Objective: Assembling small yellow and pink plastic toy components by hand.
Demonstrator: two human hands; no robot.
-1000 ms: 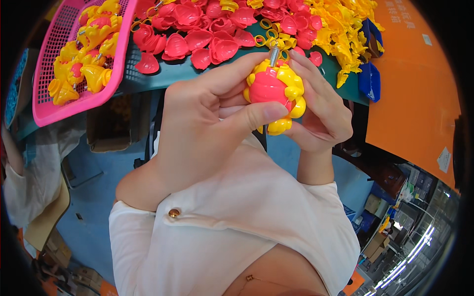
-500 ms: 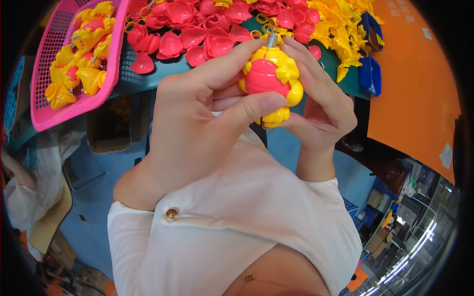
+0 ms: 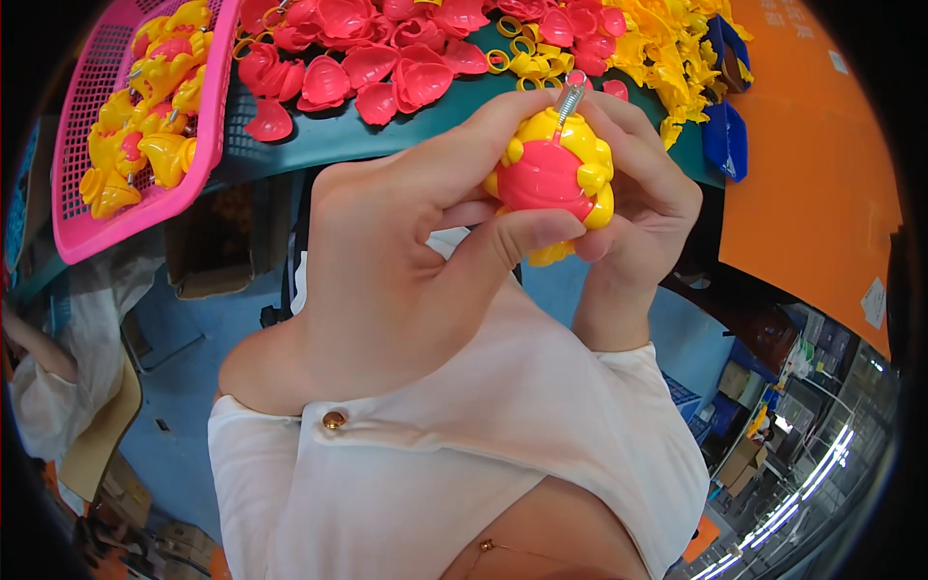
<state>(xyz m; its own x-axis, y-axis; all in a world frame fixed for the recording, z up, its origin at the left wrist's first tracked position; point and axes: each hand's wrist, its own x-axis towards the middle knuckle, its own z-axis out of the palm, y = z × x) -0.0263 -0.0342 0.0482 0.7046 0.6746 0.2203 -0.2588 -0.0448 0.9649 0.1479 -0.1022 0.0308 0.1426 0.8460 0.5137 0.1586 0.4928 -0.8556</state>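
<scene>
Gripping the red-and-yellow toy (image 3: 547, 179) between them, my left hand (image 3: 401, 242) and right hand (image 3: 652, 198) curl around its sides; its far side I cannot judge. Beyond both hands, red shells (image 3: 422, 87) lie on the green surface (image 3: 333, 143).

The red-and-yellow toy (image 3: 546, 177) partly hides the left fingers (image 3: 483, 140); left of it, the pink basket (image 3: 207, 140) is cut off above.

Toy (image 3: 543, 177) before shells (image 3: 325, 82) (basket (image 3: 215, 106) at left)
</scene>
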